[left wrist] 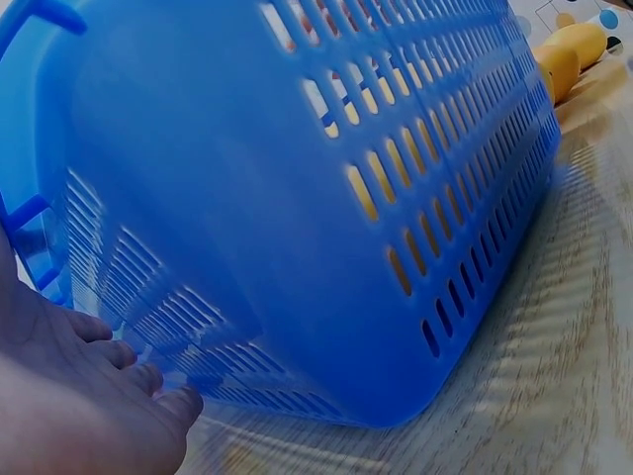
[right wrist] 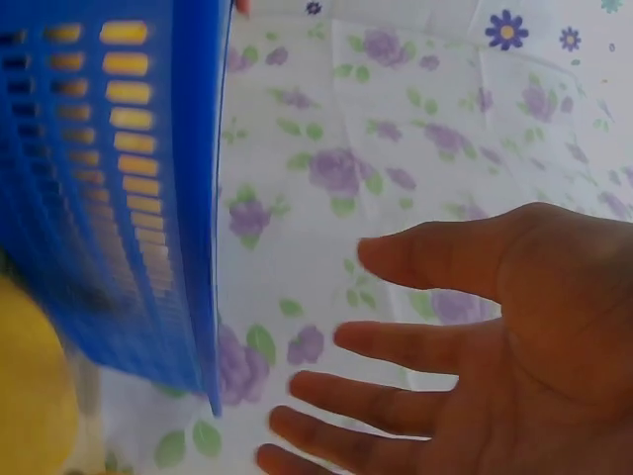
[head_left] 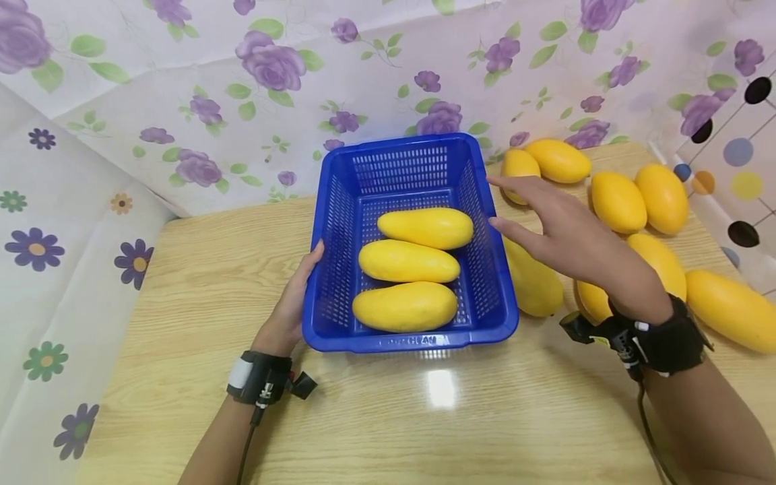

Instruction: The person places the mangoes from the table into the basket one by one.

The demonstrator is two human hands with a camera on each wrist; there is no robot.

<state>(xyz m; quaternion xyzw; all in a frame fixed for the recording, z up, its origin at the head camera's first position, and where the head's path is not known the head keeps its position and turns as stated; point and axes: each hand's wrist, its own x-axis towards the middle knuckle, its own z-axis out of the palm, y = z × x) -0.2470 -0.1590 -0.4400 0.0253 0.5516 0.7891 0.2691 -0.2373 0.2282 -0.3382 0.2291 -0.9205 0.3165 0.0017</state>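
Three plump yellow fruits [head_left: 409,261] lie side by side in a blue slotted basket [head_left: 358,343].

I had the basket [head_left: 358,344] near the middle of the desk [head_left: 212,283], its far side toward the back sheet [head_left: 242,141]. Inside it, three mangoes [head_left: 409,261] lay crosswise, one behind another, with room behind the farthest. To my left, the left hand [head_left: 287,313] was against the basket's left outer wall. The right hand [head_left: 564,236] hung just off the right wall, above a lone mango [head_left: 536,286] lying outside, beside the basket. Farther right I saw more mangoes: a pair [head_left: 558,162] at the back, another pair [head_left: 661,197] before those, and a mango [head_left: 733,310] toward the desk's right edge.
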